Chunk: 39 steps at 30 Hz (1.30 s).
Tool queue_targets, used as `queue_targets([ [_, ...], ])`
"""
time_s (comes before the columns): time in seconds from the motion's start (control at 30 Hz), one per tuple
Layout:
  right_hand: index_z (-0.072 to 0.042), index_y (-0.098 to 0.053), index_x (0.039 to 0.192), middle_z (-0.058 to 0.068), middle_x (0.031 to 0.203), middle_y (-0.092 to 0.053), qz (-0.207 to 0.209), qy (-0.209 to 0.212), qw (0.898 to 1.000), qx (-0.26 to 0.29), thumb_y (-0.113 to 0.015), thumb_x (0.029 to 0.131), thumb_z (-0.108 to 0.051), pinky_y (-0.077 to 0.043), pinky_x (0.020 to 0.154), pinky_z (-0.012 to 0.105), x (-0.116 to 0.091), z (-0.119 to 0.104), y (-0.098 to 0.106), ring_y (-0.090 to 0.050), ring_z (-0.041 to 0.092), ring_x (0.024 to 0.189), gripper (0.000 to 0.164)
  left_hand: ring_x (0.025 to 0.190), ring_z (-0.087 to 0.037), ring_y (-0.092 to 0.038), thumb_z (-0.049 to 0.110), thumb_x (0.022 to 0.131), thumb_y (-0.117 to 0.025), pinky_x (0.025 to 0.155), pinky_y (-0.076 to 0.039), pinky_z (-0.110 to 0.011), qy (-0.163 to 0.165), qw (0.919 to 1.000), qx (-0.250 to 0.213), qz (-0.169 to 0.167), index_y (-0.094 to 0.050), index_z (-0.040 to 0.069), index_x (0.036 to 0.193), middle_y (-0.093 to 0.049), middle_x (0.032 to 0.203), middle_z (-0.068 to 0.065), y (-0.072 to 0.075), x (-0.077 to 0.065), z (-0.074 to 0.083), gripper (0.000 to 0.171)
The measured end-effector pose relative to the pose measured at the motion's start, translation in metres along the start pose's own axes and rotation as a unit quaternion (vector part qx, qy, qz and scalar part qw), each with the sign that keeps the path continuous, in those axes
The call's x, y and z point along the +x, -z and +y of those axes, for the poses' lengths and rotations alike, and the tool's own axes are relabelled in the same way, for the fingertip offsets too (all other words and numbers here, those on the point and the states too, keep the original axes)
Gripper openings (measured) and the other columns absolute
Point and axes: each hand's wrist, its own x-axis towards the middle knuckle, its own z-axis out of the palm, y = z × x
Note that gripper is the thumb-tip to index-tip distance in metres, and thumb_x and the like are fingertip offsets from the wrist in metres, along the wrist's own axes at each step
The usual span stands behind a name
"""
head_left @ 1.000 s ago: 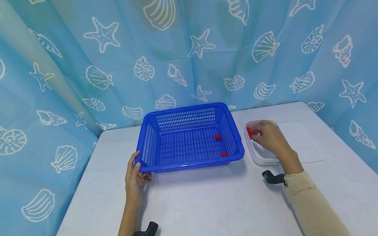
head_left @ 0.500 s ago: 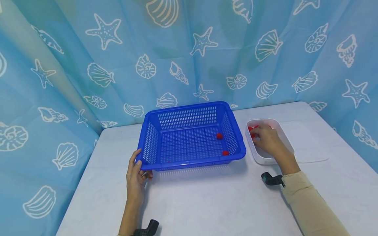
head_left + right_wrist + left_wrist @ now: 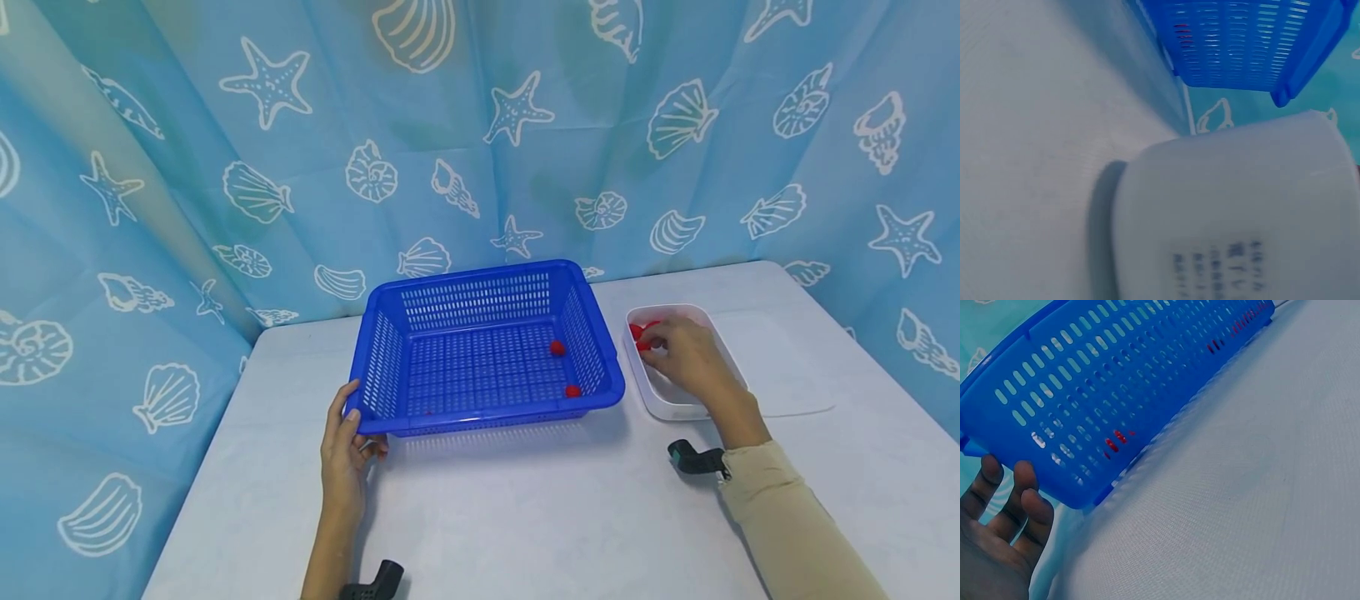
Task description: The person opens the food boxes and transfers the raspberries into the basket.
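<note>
A blue plastic basket (image 3: pixel 480 417) with slotted walls stands in the middle of the white table. Small red balls (image 3: pixel 557 347) lie inside it near the right end, and red shows through its slots (image 3: pixel 1112 444) in the left wrist view. At the basket's front left corner my left hand (image 3: pixel 345 454) grips the rim, thumb on top and other fingers below. My right hand (image 3: pixel 693 358) reaches into a white rectangular container (image 3: pixel 663 410) and pinches one of the red balls (image 3: pixel 643 344) there. Its fingers are out of sight in the right wrist view, behind the container wall.
A flat translucent lid-like sheet (image 3: pixel 780 358) lies to the right of the white container. Behind the table (image 3: pixel 517 517) hangs a blue curtain (image 3: pixel 450 125) printed with shells and starfish.
My right hand has shifted slightly inside the white container, and its fingers now close at a red ball. My left hand keeps its grip on the basket corner.
</note>
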Motion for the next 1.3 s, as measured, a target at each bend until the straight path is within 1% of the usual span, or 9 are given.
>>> queue_targets([
  [0.07, 0.007, -0.067, 0.118, 0.023, 0.115, -0.060, 0.004, 0.001, 1.000, 0.002, -0.078, 0.085, -0.005, -0.045, 0.098, 0.057, -0.001, -0.001, 0.004, -0.054, 0.041, 0.110, 0.037, 0.084, -0.028, -0.059, 0.041, 0.102, -0.043, 0.065, -0.051, -0.028, -0.001, 1.0000, 0.001, 0.000, -0.042, 0.033, 0.150, -0.055, 0.131, -0.008, 0.000, 0.000, 0.000, 0.048],
  [0.17, 0.007, -0.066, 0.120, 0.024, 0.119, -0.056, 0.006, -0.003, 1.000, 0.010, -0.076, 0.087, -0.006, -0.048, 0.094, 0.057, -0.002, -0.004, 0.010, -0.052, 0.042, 0.110, 0.037, 0.083, -0.027, -0.059, 0.041, 0.103, -0.043, 0.065, -0.051, -0.028, -0.005, 1.0000, 0.001, 0.000, -0.042, 0.033, 0.150, -0.055, 0.130, -0.008, 0.000, 0.000, 0.001, 0.048],
  [0.33, 0.007, -0.061, 0.129, 0.028, 0.124, -0.051, 0.007, -0.013, 1.000, 0.020, -0.074, 0.089, -0.008, -0.047, 0.093, 0.060, -0.006, -0.010, 0.019, -0.051, 0.045, 0.113, 0.045, 0.083, -0.026, -0.059, 0.041, 0.103, -0.042, 0.065, -0.051, -0.027, -0.009, 1.0000, 0.002, -0.001, -0.042, 0.032, 0.150, -0.055, 0.131, -0.009, 0.000, 0.000, 0.001, 0.048],
  [0.47, 0.008, -0.058, 0.132, 0.028, 0.122, -0.053, 0.012, -0.008, 1.000, 0.021, -0.074, 0.089, -0.009, -0.046, 0.094, 0.061, -0.008, -0.014, 0.024, -0.052, 0.046, 0.113, 0.049, 0.083, -0.027, -0.059, 0.040, 0.103, -0.043, 0.065, -0.051, -0.027, -0.008, 1.0000, -0.002, -0.001, -0.042, 0.032, 0.150, -0.055, 0.130, -0.009, 0.000, 0.000, 0.001, 0.048],
  [0.6, 0.008, -0.060, 0.130, 0.026, 0.116, -0.055, 0.025, 0.002, 0.999, 0.020, -0.075, 0.089, -0.010, -0.048, 0.092, 0.059, -0.009, -0.018, 0.028, -0.054, 0.045, 0.108, 0.047, 0.083, -0.027, -0.059, 0.040, 0.103, -0.043, 0.065, -0.051, -0.027, -0.006, 1.0000, -0.004, 0.000, -0.042, 0.032, 0.150, -0.055, 0.131, -0.009, 0.001, 0.001, 0.001, 0.048],
  [0.7, 0.005, -0.062, 0.127, 0.024, 0.113, -0.056, 0.038, 0.009, 0.999, 0.022, -0.075, 0.089, -0.010, -0.050, 0.089, 0.058, -0.011, -0.021, 0.031, -0.055, 0.043, 0.106, 0.043, 0.083, -0.027, -0.059, 0.040, 0.103, -0.043, 0.065, -0.051, -0.027, -0.005, 1.0000, -0.005, 0.000, -0.042, 0.031, 0.150, -0.055, 0.131, -0.009, 0.000, 0.001, 0.001, 0.048],
  [0.9, 0.001, -0.066, 0.123, 0.021, 0.114, -0.057, 0.057, 0.019, 0.997, 0.039, -0.074, 0.090, -0.010, -0.050, 0.089, 0.059, -0.016, -0.029, 0.039, -0.055, 0.042, 0.108, 0.036, 0.081, -0.024, -0.059, 0.039, 0.103, -0.042, 0.065, -0.051, -0.027, -0.008, 1.0000, -0.006, -0.001, -0.041, 0.031, 0.150, -0.055, 0.130, -0.010, 0.001, 0.001, 0.002, 0.048],
  [1.07, 0.000, -0.066, 0.123, 0.021, 0.114, -0.058, 0.069, 0.035, 0.996, 0.048, -0.075, 0.089, -0.010, -0.050, 0.087, 0.060, -0.020, -0.034, 0.042, -0.054, 0.042, 0.108, 0.036, 0.080, -0.022, -0.059, 0.039, 0.104, -0.041, 0.065, -0.051, -0.028, -0.015, 0.9999, -0.004, -0.006, -0.041, 0.031, 0.150, -0.057, 0.127, -0.011, 0.001, 0.000, 0.002, 0.047],
  [1.3, 0.000, -0.067, 0.120, 0.019, 0.113, -0.059, 0.084, 0.054, 0.993, 0.061, -0.077, 0.087, -0.008, -0.051, 0.085, 0.061, -0.025, -0.042, 0.046, -0.055, 0.043, 0.108, 0.035, 0.079, -0.021, -0.059, 0.038, 0.105, -0.040, 0.065, -0.051, -0.029, -0.013, 0.9999, 0.000, -0.010, -0.040, 0.030, 0.151, -0.057, 0.123, -0.014, 0.000, -0.001, 0.002, 0.047],
])
